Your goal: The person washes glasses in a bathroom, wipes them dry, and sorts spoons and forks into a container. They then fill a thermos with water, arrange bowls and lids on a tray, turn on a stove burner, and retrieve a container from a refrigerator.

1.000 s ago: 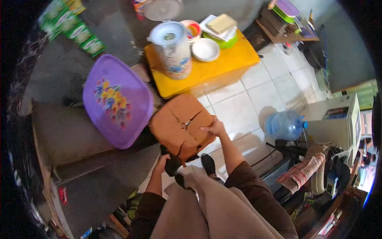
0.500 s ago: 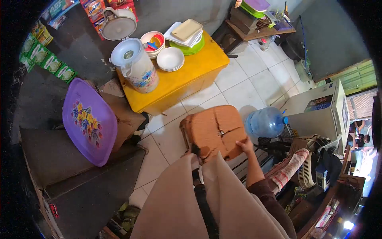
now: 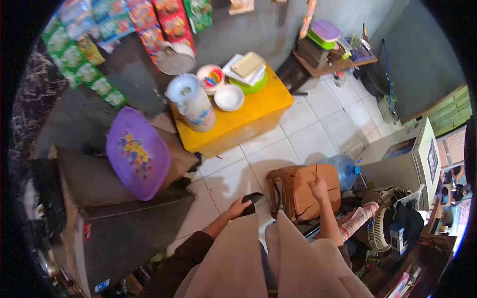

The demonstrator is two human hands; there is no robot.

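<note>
A stool [image 3: 298,186] with a worn, cracked orange-brown seat stands low in front of me, its frame showing on the left. My right hand [image 3: 319,187] is over the seat, fingers apart and seemingly resting on it. Left of the stool, away from it, my left hand [image 3: 237,207] has its fingers closed around a dark flat object [image 3: 253,197], whose kind I cannot make out. Beige cloth [image 3: 233,253] of my clothing covers the lower middle of the view.
A yellow chest [image 3: 238,126] bears a flowered jug [image 3: 198,114], bowls and plates. At left, a purple tray [image 3: 136,154] leans above a dark cabinet [image 3: 134,228]. Behind the stool lies a blue water bottle [image 3: 343,171], near a white fridge [image 3: 402,159] and a fan [image 3: 379,228].
My left hand has come off the stool and moved left with the dark object. My right hand has shifted from the seat's edge onto its top. The view has turned, placing the stool farther right.
</note>
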